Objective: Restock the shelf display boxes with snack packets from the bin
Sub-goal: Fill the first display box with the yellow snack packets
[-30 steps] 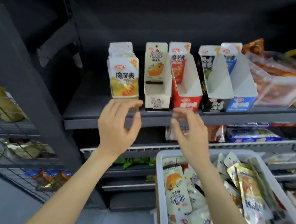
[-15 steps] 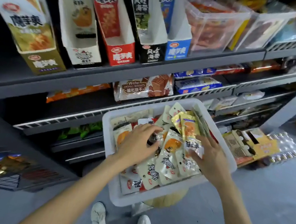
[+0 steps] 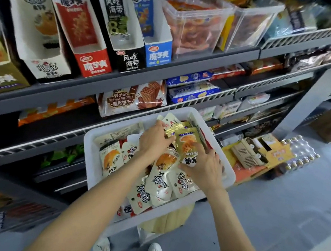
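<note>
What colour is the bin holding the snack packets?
White, seen in the head view: the bin.
</note>
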